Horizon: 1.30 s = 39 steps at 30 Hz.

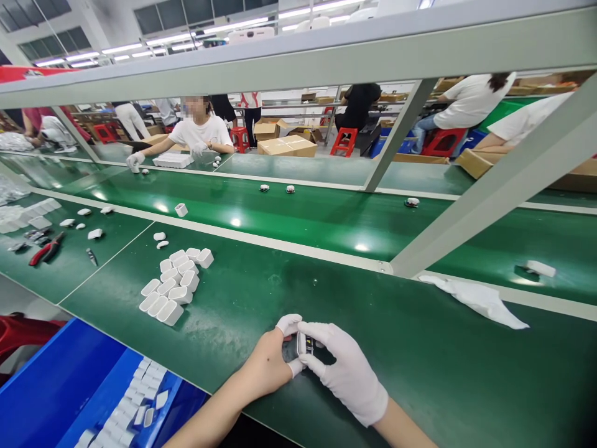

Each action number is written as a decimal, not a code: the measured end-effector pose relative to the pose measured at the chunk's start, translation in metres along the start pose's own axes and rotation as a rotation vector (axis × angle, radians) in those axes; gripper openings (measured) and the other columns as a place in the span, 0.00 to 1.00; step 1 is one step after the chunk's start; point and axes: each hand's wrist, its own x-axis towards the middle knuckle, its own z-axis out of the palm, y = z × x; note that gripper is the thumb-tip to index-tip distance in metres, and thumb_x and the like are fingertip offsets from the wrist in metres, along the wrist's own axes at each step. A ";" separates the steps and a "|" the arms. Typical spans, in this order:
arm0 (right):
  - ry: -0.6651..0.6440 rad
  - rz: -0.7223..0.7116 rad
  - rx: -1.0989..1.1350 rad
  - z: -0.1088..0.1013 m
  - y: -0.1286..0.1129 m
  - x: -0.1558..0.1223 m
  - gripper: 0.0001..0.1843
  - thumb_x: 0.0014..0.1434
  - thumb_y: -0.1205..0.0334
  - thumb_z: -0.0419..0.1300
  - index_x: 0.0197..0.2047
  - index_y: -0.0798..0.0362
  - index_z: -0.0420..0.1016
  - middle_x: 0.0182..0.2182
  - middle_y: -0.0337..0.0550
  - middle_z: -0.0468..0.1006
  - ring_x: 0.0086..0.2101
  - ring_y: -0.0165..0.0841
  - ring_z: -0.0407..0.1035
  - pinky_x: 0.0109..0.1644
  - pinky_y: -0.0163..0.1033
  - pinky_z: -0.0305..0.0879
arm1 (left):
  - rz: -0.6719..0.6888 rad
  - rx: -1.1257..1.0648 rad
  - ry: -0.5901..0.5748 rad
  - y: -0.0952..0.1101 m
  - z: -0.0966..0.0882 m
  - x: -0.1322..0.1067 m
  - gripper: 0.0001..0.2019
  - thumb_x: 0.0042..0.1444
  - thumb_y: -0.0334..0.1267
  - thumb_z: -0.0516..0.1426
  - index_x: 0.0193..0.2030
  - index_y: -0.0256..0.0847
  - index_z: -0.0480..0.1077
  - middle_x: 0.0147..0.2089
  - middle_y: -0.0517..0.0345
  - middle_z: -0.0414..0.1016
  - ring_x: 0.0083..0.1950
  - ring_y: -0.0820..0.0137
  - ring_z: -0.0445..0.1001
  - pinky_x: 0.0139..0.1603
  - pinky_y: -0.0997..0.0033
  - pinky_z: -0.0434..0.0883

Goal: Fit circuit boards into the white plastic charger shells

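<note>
Between my two hands, above the green bench, is a small white plastic housing (301,344) with a dark part showing on its right side. My left hand (270,361), with white covers on its fingertips, grips it from the left. White-gloved, my right hand (347,370) pinches it from the right, thumb and fingers around the dark part. How far the dark part sits inside the housing I cannot tell. To the left stands a group of open white housings (170,286), and two small white pieces (160,237) lie behind them.
A conveyor belt (317,230) with scattered white pieces runs beyond the bench. Pliers (46,249) lie at left, a white cloth (476,302) at right. A slanted frame post (494,180) rises at right. Below, a blue bin (69,373) holds white housings. A co-worker (200,130) sits across.
</note>
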 end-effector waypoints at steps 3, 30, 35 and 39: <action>-0.003 0.060 0.035 0.003 0.002 -0.003 0.18 0.55 0.66 0.62 0.51 0.46 0.73 0.48 0.46 0.75 0.47 0.42 0.70 0.54 0.52 0.67 | 0.011 0.010 0.008 -0.002 0.001 -0.001 0.34 0.47 0.25 0.59 0.62 0.43 0.57 0.57 0.50 0.73 0.57 0.62 0.72 0.60 0.59 0.68; -0.055 -0.284 0.020 -0.015 -0.035 -0.003 0.25 0.56 0.74 0.56 0.55 0.45 0.62 0.46 0.43 0.72 0.48 0.38 0.68 0.53 0.46 0.67 | 0.091 -0.594 0.000 0.003 0.001 -0.015 0.35 0.45 0.42 0.68 0.55 0.42 0.55 0.47 0.48 0.76 0.46 0.65 0.75 0.51 0.64 0.68; -0.065 -0.273 0.043 -0.011 -0.051 -0.001 0.15 0.59 0.73 0.53 0.47 0.48 0.61 0.34 0.40 0.70 0.35 0.34 0.67 0.40 0.41 0.69 | -0.062 -0.784 -0.091 0.012 0.001 -0.021 0.36 0.41 0.41 0.71 0.53 0.43 0.57 0.38 0.57 0.76 0.36 0.73 0.75 0.39 0.74 0.68; -0.035 -0.244 -0.031 -0.003 -0.048 -0.004 0.07 0.61 0.70 0.52 0.42 0.49 0.61 0.32 0.41 0.69 0.31 0.34 0.65 0.35 0.41 0.67 | -0.095 -0.807 -0.096 0.012 0.007 -0.024 0.33 0.42 0.39 0.71 0.52 0.43 0.59 0.34 0.62 0.75 0.33 0.77 0.73 0.38 0.77 0.66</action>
